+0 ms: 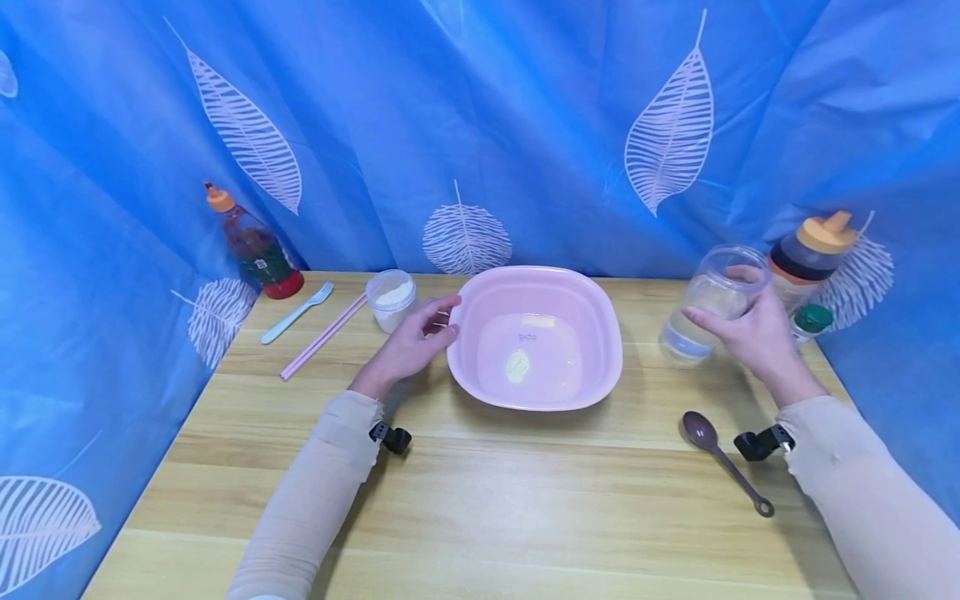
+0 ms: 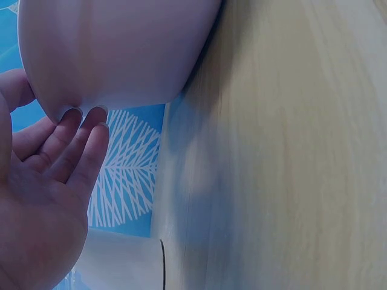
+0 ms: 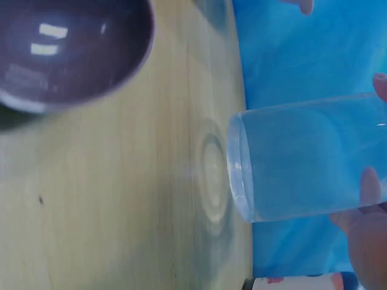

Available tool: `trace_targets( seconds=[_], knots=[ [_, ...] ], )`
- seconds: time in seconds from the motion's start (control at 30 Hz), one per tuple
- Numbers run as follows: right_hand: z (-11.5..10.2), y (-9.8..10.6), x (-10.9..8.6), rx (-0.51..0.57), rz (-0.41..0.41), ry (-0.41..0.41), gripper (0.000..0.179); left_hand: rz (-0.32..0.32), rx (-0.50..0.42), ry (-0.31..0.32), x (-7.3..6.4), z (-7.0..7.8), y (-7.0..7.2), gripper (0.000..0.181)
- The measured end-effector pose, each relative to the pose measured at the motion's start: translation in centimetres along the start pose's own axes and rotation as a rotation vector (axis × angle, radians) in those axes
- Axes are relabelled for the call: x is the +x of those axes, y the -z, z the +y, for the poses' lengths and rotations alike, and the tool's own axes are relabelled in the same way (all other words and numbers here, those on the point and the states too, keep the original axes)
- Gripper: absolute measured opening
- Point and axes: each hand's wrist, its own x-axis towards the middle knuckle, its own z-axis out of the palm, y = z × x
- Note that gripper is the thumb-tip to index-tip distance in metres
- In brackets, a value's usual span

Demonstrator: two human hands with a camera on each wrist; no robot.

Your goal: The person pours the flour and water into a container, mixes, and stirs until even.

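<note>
A pink basin [image 1: 536, 398] stands mid-table with a small pale patch of what looks like powder on its floor. At its left rim is my left hand [image 1: 408, 343], the thumb and fingertips pinching the edge; the left wrist view shows the fingertips against the basin's outer side [image 2: 121, 54]. My right hand [image 1: 761, 337] grips a clear jar [image 1: 690, 325] of clear liquid around its upper part. The jar leans, and in the right wrist view its base [image 3: 239, 169] is just off the table, above its own reflection.
Left of the basin stand a tub of white powder [image 1: 392, 308], pink chopsticks [image 1: 322, 337], a light-blue fork [image 1: 296, 314] and a red sauce bottle [image 1: 258, 250]. At right are an orange-capped bottle [image 1: 810, 254], a green-lidded container [image 1: 812, 321] and a brown spoon [image 1: 701, 431].
</note>
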Motion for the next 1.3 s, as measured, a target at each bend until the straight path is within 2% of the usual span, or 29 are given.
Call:
trace_targets(
  seconds=[0.23,0.53,1.07,1.3],
  knots=[
    [0.8,0.2,1.2,-0.025,0.014,-0.039,0.099,-0.001,0.006,-0.003,0.1,-0.2,-0.1,0.058],
    [1.9,0.1,2.6,0.008,0.009,-0.086,0.109,-0.005,0.005,-0.002,-0.1,-0.2,-0.1,0.059],
    [2.5,0.0,3.1,0.029,0.003,-0.076,0.111,-0.005,0.010,-0.007,0.0,0.4,-0.1,0.059],
    [2.3,-0.2,2.9,0.039,0.003,-0.120,0.118,0.003,0.015,-0.004,0.0,0.1,-0.1,0.059]
  ],
)
